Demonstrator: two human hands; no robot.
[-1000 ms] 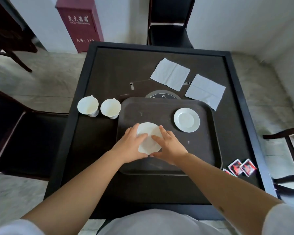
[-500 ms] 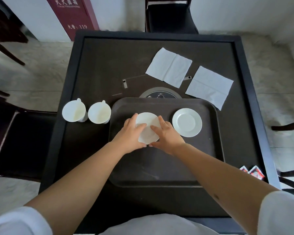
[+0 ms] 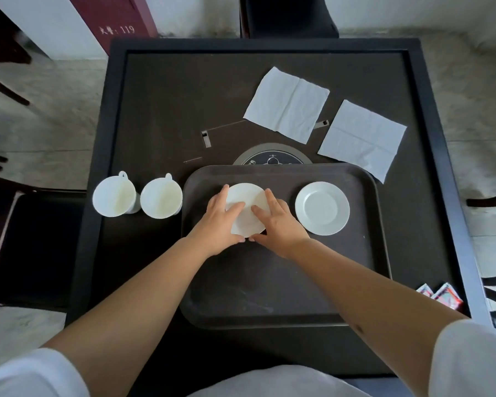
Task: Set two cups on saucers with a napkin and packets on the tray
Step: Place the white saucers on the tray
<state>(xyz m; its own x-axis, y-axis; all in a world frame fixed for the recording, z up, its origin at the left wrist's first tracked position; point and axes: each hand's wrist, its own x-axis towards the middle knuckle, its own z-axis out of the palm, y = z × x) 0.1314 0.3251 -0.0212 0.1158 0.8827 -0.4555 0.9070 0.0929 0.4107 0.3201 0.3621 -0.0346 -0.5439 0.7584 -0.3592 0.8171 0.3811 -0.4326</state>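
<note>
Tray (image 3: 269, 287): dark, rounded corners, on the near half of a dark square table (image 3: 166, 104); its far edge overlaps a round panel (image 3: 272, 159) set in the tabletop.

Saucer, left (image 3: 248, 200): white, on the far left part of the tray, held from both sides. Left hand (image 3: 216, 224): fingers laid over the saucer's left rim, thumb at its near edge, pinching the rim. Right hand (image 3: 278, 224): same hold on the right rim, thumb at the near edge close to the left thumb. Whether the saucer lies flat or is lifted off the tray cannot be told.

Saucer, right (image 3: 322, 208): white, flat on the far right part of the tray, near the held one, untouched.

Cups, two: white, upright, handles pointing away, on the table just left of the tray; the outer cup (image 3: 114, 197) and the inner cup (image 3: 161, 197) stand side by side.

Napkins, two: white, unfolded, on the table beyond the tray to the right; far napkin (image 3: 287, 105), right napkin (image 3: 361, 138).

Packets (image 3: 441, 293): red and white, by the table's near right edge, off the tray.
</note>
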